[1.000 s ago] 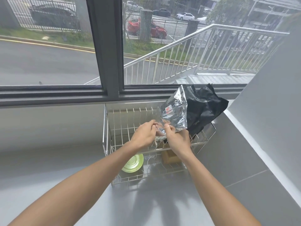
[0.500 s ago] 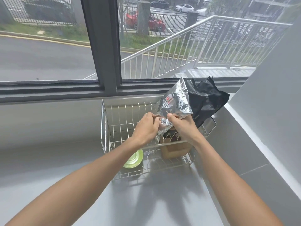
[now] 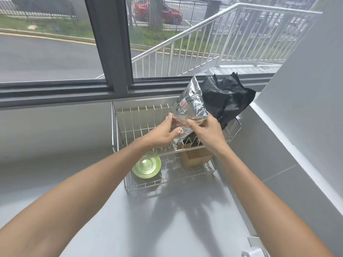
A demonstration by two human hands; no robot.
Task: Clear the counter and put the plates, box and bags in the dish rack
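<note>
A wire dish rack (image 3: pixel 118 138) with two tiers stands on the grey counter below the window. Over its upper tier both hands hold a crinkled silver foil bag (image 3: pixel 191 104) upright: my left hand (image 3: pixel 163 132) grips its lower left edge, my right hand (image 3: pixel 206 130) its lower right. A black plastic bag (image 3: pixel 228 97) rests in the rack's right end, right behind the silver bag. On the lower tier lie a green plate (image 3: pixel 146 166) at the left and a brown cardboard box (image 3: pixel 196 156) at the right, partly hidden by my right wrist.
The grey counter (image 3: pixel 167 219) stretches toward me from the rack. A grey wall (image 3: pixel 306 108) slants along the right side. A window frame (image 3: pixel 109 45) rises just behind the rack. Some white hardware (image 3: pixel 254 247) sits at the counter's near right edge.
Both hands have shifted up along the silver bag's lower part, with fingers more spread. The view has tilted down a little. The bag stays over the rack's right half.
</note>
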